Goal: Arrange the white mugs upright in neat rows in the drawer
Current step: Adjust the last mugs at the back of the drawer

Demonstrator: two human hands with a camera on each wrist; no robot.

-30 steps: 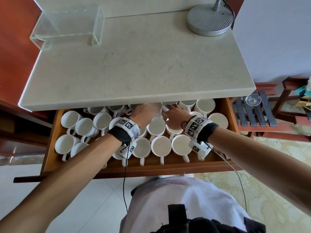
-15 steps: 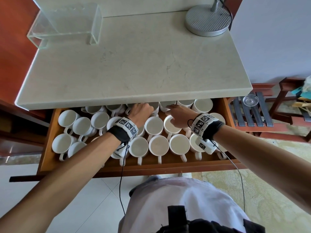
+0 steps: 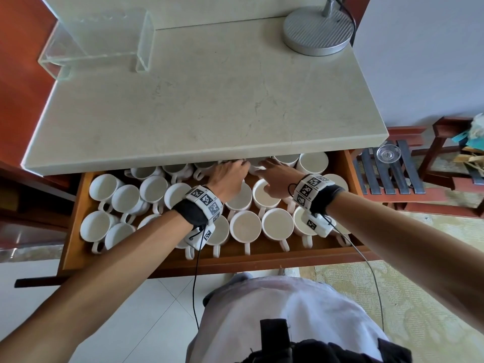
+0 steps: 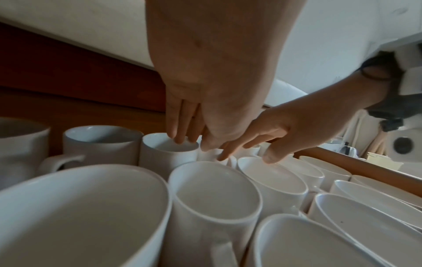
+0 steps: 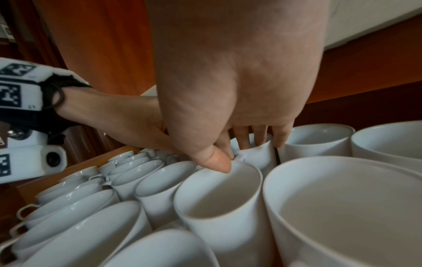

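Note:
Several white mugs (image 3: 246, 226) stand upright in the open wooden drawer (image 3: 74, 231), tidy rows at the front right, looser ones on the left. Both hands reach to the back row under the countertop edge. My left hand (image 4: 193, 142) has its fingertips inside the rim of a back-row mug (image 4: 164, 157) and its thumb outside the wall. My right hand (image 5: 237, 151) holds the neighbouring mug (image 5: 260, 155), fingers over its rim and thumb at its handle. In the head view the left hand (image 3: 242, 165) and right hand (image 3: 262, 166) almost touch.
The beige countertop (image 3: 209, 100) overhangs the back row and hides it from above. On it stand a clear acrylic stand (image 3: 99, 40) and a round metal lamp base (image 3: 318, 30). To the right a slatted wooden rack (image 3: 408, 179) carries a small glass dish (image 3: 388, 154).
Both hands have reached farther back, from the middle mugs to the back row under the countertop. The right hand has left the middle-row mug.

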